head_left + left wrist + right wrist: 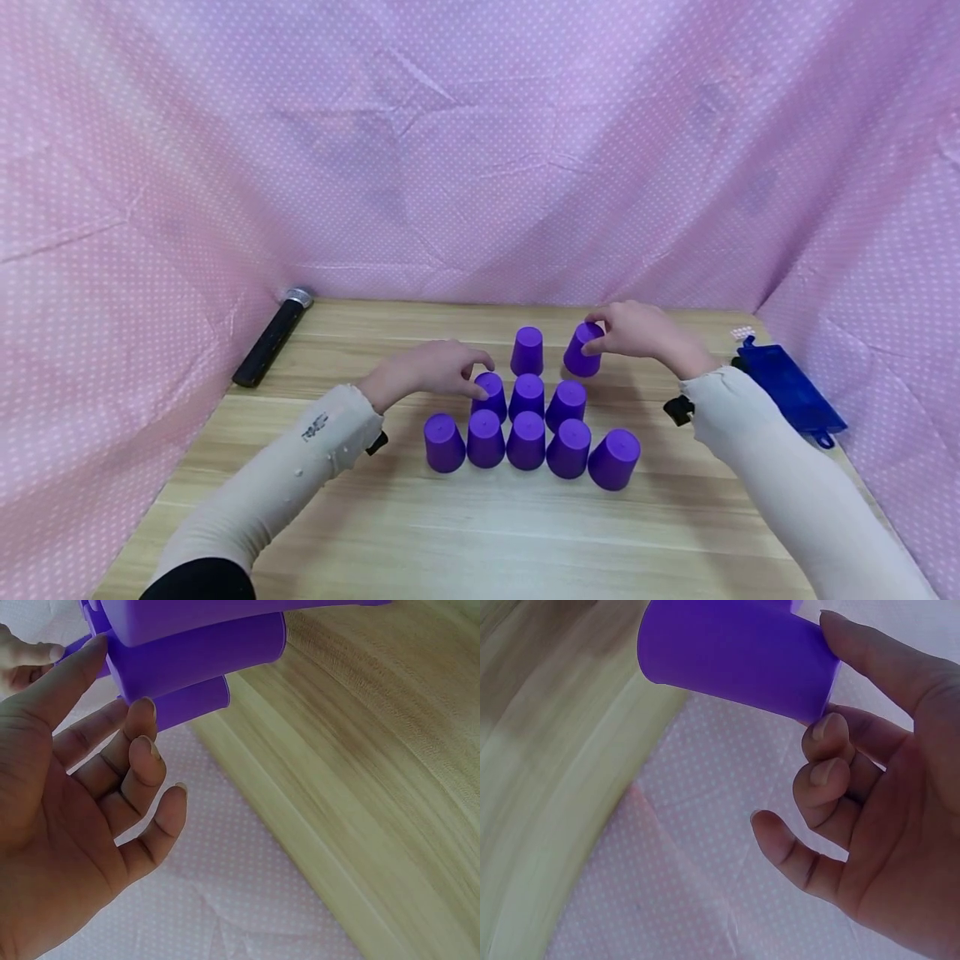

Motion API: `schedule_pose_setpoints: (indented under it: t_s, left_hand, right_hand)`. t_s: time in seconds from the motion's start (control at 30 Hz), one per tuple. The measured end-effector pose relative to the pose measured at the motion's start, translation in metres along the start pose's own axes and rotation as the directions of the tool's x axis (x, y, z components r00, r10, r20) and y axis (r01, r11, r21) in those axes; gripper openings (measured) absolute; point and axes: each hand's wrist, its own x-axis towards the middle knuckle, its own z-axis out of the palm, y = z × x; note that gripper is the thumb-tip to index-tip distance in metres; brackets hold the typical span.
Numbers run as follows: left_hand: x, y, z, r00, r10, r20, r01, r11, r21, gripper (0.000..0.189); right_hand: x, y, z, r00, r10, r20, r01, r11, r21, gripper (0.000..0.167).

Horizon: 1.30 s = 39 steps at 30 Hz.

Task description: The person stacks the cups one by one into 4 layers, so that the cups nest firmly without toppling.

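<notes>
Upside-down purple plastic cups stand in rows on the wooden table. My left hand has thumb and forefinger at the upper end of the left cup in the middle row of three. In the left wrist view this cup lies between them, the other fingers loosely bent. My right hand pinches the back right cup near its closed end, and that cup shows in the right wrist view. Left of it stands another back cup. Several cups form the front row, including a middle one.
A black microphone with a silver head lies at the table's left edge. At the right edge is a blue translucent plastic case, with a small pink-and-white item behind it. Pink dotted cloth hangs around the wooden table.
</notes>
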Motion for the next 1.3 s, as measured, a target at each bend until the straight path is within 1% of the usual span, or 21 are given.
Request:
schedule_pose_setpoints:
  t_s: [0.17, 0.37, 0.6, 1.0, 1.2, 1.3]
  left_hand:
    - [-0.001, 0.001, -0.001, 1.000, -0.008, 0.005, 0.008, 1.000, -0.003, 0.054]
    - [0.000, 0.001, 0.000, 1.000, 0.007, -0.003, -0.007, 1.000, 0.020, 0.053]
    - [0.001, 0.000, 0.002, 1.000, 0.025, -0.016, -0.025, 0.999, 0.038, 0.050]
    - [0.002, 0.000, 0.004, 1.000, 0.015, -0.017, -0.014, 0.999, 0.044, 0.049]
    - [0.002, -0.001, 0.004, 0.999, 0.035, -0.029, -0.033, 0.997, 0.065, 0.048]
    - [0.002, -0.001, 0.004, 0.999, 0.037, -0.029, -0.035, 0.998, 0.060, 0.048]
  right_hand:
    - [0.014, -0.004, 0.005, 1.000, 0.011, 0.019, -0.010, 1.000, -0.020, 0.055]
    - [0.024, -0.005, 0.011, 1.000, 0.008, 0.029, -0.008, 1.000, -0.011, 0.054]
    - [0.031, -0.002, 0.018, 0.999, 0.005, 0.051, -0.006, 1.000, 0.019, 0.053]
    - [0.038, -0.002, 0.026, 0.997, -0.001, 0.078, -0.001, 1.000, 0.028, 0.057]
    - [0.040, -0.004, 0.027, 0.995, 0.013, 0.095, -0.017, 0.999, 0.044, 0.058]
    - [0.041, -0.003, 0.029, 0.994, 0.011, 0.106, -0.016, 0.999, 0.052, 0.059]
